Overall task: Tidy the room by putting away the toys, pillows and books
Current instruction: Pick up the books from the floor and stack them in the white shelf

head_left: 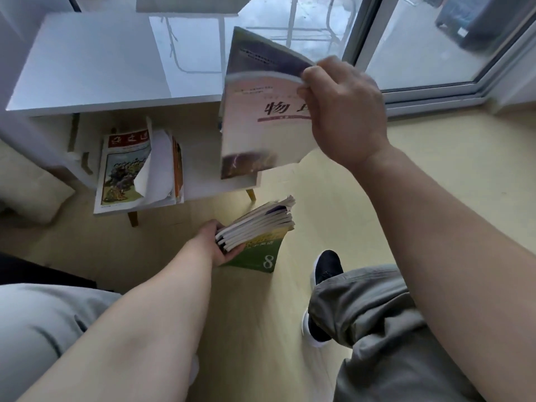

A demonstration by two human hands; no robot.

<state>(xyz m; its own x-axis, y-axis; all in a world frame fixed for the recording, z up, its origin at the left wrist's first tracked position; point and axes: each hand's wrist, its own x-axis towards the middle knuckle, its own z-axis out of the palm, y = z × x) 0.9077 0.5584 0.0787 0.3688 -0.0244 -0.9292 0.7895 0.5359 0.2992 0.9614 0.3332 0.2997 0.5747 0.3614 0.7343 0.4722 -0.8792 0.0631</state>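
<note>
My right hand [339, 111] grips a pale pink book [255, 123] by its right edge, holding it upright in the air in front of the white side table [87, 65]. Lower down, my left hand [217, 245] clasps a stack of several thin books [258, 224] by their spines, with a green book marked 8 at the bottom. On the table's lower shelf [214, 181] lie a few more books [127, 169]; the top one has a red title band and a curled cover.
A cream pillow [26, 184] rests on the floor left of the table. A glass sliding door [420, 39] runs along the back right. My legs in grey trousers and a dark shoe [326, 271] stand on the light wooden floor.
</note>
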